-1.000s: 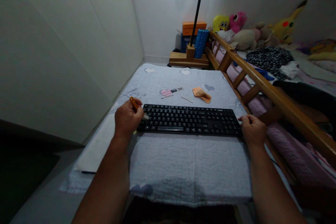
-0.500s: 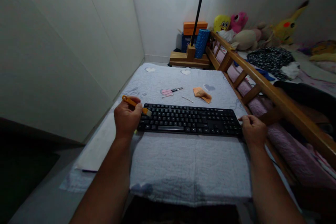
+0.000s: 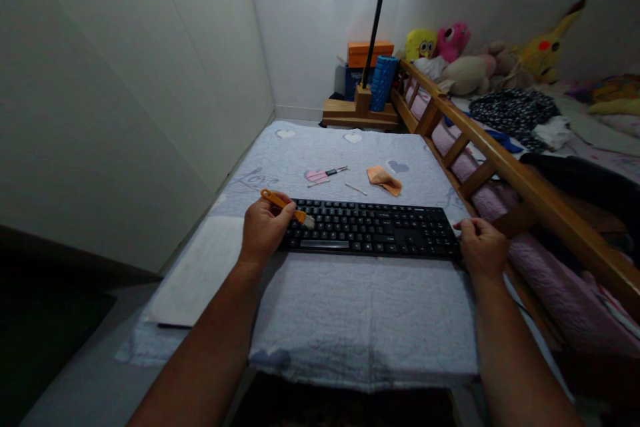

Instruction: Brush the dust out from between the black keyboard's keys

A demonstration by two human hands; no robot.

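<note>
A black keyboard [image 3: 370,230] lies flat on the light cloth-covered table. My left hand [image 3: 265,225] is closed around a small brush [image 3: 301,217] with a yellow-orange handle and pale bristles. The bristles are over the keys on the keyboard's left part; the hand covers its left end. At the keyboard's right edge, my right hand [image 3: 483,243] has its fingers curled closed. A small pale bit shows at those fingertips, too little to name. Behind the keyboard lie cotton swabs [image 3: 356,189], a slim tool with a black grip [image 3: 332,173] and a folded orange cloth [image 3: 384,180].
A wooden bed rail [image 3: 480,140] runs along the table's right side, with plush toys [image 3: 453,40] beyond it. A pale flat sheet [image 3: 200,273] lies at the left. At the far end stand a wooden base [image 3: 345,110] with a black pole and a blue roller [image 3: 383,83].
My left hand has moved right with the brush, so the bristles are further along the keys. The right hand and the keyboard have stayed in place.
</note>
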